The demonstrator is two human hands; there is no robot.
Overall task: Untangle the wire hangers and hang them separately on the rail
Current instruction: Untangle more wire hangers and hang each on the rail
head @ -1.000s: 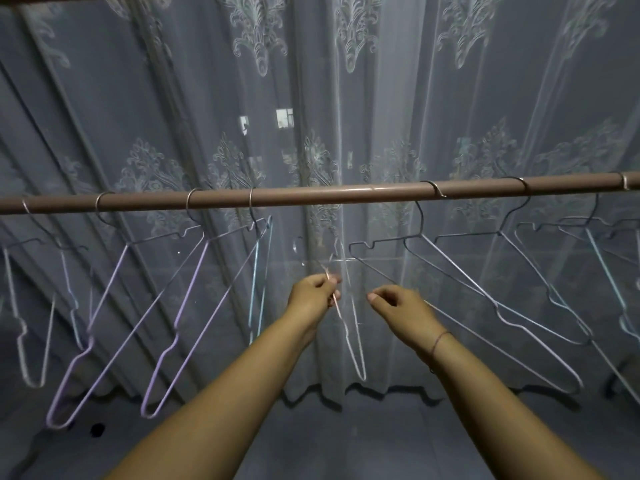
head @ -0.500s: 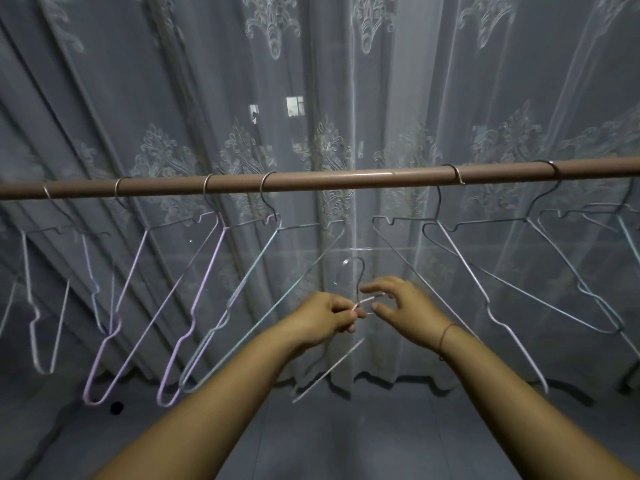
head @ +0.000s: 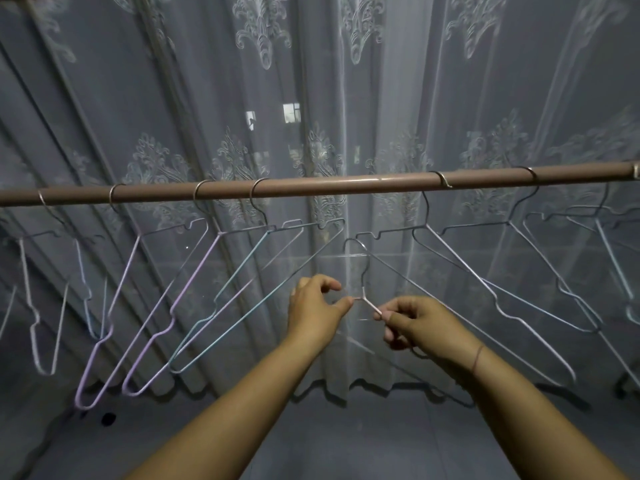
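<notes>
Two bare forearms reach forward from the bottom of the view; the right wrist wears a thin band (head: 478, 358); the left hand (head: 313, 311) pinches, between thumb and forefinger, the left shoulder of a pale wire hanger (head: 363, 292) just beside its twisted neck; the right hand (head: 414, 322) has its grip clenched on the same hanger's right shoulder wire, fingers curled under; the hanger's hook (head: 355, 245) stands upright above the two hands, below the rail and not touching it; its lower part is faint against the cloth and hard to follow. Beyond the hands a brown rail (head: 346, 185) runs across the view; on its left part hang a pale hanger (head: 34, 306), two lilac hangers (head: 104, 341) and a blue hanger (head: 242, 289), each on its own hook and swung aslant; on the right part hang grey hangers (head: 485, 289), their wires crossing one another; whether they are tangled I cannot tell. Farthest back hangs a sheer patterned curtain (head: 346, 98), its scalloped hem just above the grey floor (head: 346, 445).
</notes>
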